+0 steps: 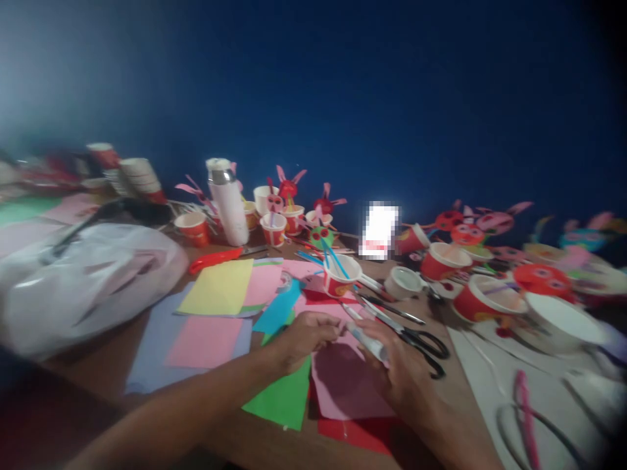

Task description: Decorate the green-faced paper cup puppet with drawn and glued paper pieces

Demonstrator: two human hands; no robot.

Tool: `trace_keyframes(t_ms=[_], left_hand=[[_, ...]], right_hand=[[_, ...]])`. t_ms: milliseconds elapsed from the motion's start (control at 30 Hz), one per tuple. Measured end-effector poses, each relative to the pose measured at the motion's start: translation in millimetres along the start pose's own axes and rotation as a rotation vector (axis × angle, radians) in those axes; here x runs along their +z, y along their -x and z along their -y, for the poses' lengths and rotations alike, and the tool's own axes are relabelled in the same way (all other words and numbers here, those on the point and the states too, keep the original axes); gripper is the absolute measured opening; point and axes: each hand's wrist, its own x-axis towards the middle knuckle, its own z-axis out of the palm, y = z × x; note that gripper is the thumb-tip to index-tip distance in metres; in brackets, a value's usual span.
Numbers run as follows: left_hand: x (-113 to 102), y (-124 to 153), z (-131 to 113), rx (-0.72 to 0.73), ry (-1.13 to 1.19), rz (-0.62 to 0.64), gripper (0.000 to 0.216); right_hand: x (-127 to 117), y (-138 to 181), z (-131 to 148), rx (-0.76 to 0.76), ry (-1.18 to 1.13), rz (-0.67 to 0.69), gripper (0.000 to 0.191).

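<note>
My right hand (392, 359) is closed around a white tube that looks like a glue stick (367, 341), tilted with its tip toward my left hand. My left hand (306, 336) pinches a small pinkish piece of paper (341, 325), right at the tip of the tube. Both hands are above a pink sheet (350, 391), which lies over a red sheet (362, 436). Beneath my left wrist a green sheet (279, 401) lies next to the pink one. Black-handled scissors (424, 343) rest just beyond my right hand.
Yellow paper (215, 287) and a white plastic bag (93, 281) lie to the left. A pale flask (228, 205) stands behind. Red paper cups (445, 262) with paper animal faces line the back and right. A bright, pixelated upright rectangle (379, 228) stands against the blue wall.
</note>
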Motion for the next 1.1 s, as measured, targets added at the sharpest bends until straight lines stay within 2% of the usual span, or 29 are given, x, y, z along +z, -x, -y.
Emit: trace_keyframes(t_ms=[333, 533, 733, 833, 900, 1100], left_hand=[[-1.1, -6.0, -0.3, -0.037, -0.023, 0.018, 0.011], [-1.2, -4.5, -0.4, 0.009, -0.076, 0.018, 0.017], [1.6, -5.5, -1.8, 0.005, -0.099, -0.05, 0.016], [1.2, -5.1, -1.6, 0.003, -0.038, -0.07, 0.012], [-0.1, -4.4, -1.5, 0.011, -0.013, -0.072, 0.012], [-6.5, -4.1, -0.6, 0.045, -0.008, -0.027, 0.016]], right_hand=[[-8.3, -8.2, 5.8, 0.074, -0.044, 0.015, 0.034], [-8.9, -8.2, 4.1, 0.059, -0.076, 0.036, 0.033], [-8.7, -8.2, 5.9, 0.129, -0.121, 0.064, 0.032], [-10.9, -11.3, 9.5, 0.221, -0.194, -0.013, 0.026], [-12.4, -15.0, 11.4, 0.335, -0.286, -0.09, 0.023], [-7.2, -21.6, 1.4, 0.759, -0.802, -0.277, 0.018]])
